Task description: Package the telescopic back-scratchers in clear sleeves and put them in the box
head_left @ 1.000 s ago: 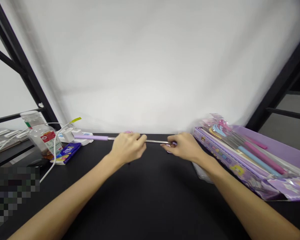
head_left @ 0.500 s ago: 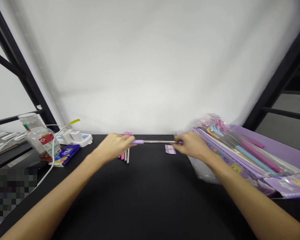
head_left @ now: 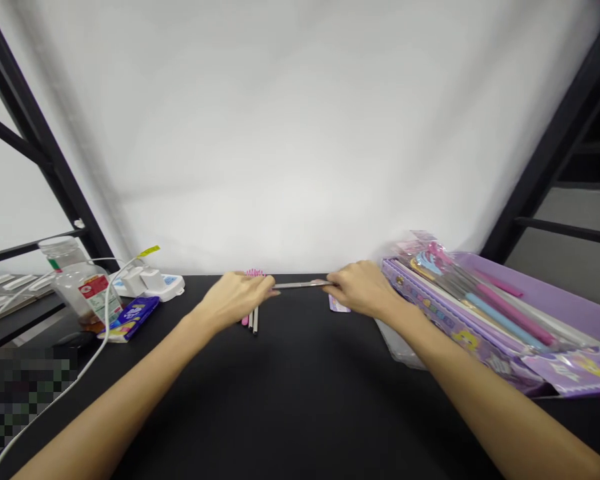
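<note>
The left hand [head_left: 237,295] and right hand [head_left: 359,287] are wrapped around a silver rod [head_left: 300,285], held between them; their gap has been made smaller, so only a short shiny bit is left uncovered.

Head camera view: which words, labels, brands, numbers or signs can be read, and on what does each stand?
No text reads clearly.
Clear jar, red-and-white label: blurred.
Blue packet: pale lettering, blurred.
Purple box: printed side, too small.
Small card: print too small.
Power strip: blue marks, unreadable.
Held metal rod: no lettering visible.
</note>
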### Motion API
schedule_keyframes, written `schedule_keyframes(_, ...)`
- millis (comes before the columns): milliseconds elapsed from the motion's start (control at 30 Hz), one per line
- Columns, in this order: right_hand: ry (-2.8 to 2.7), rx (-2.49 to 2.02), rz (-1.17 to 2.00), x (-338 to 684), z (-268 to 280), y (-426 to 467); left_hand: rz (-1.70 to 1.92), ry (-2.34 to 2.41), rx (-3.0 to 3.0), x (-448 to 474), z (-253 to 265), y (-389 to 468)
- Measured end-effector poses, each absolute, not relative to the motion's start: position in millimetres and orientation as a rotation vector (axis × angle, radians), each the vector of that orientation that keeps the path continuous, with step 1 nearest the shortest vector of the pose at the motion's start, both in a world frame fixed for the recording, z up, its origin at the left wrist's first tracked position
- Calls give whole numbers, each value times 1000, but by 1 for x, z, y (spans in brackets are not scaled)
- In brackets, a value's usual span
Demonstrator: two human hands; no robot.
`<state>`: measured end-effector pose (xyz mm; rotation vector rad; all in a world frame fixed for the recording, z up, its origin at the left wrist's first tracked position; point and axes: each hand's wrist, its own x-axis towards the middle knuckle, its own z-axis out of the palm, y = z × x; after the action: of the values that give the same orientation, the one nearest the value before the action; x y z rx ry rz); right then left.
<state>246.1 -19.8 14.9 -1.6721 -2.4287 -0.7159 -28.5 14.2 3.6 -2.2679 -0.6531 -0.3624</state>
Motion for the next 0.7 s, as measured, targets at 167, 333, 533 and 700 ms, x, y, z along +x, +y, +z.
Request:
schedule_keyframes(167,-2286,-1879,-730,291,29,-10,-367,-962,-2097,-63,24,24)
schedule_keyframes(333,-2198,-1939,-706,323,36,-8,-414,-1182,-1983,-77,29,26)
schedule_keyframes(533,-2167,-2075,-715,338,34,-7,-417,-1268,-2049,-75,25,34)
schedule_keyframes(700,-2174,-2101,-642,339,20,-9,-364,-1225,-2193,-78,17,40)
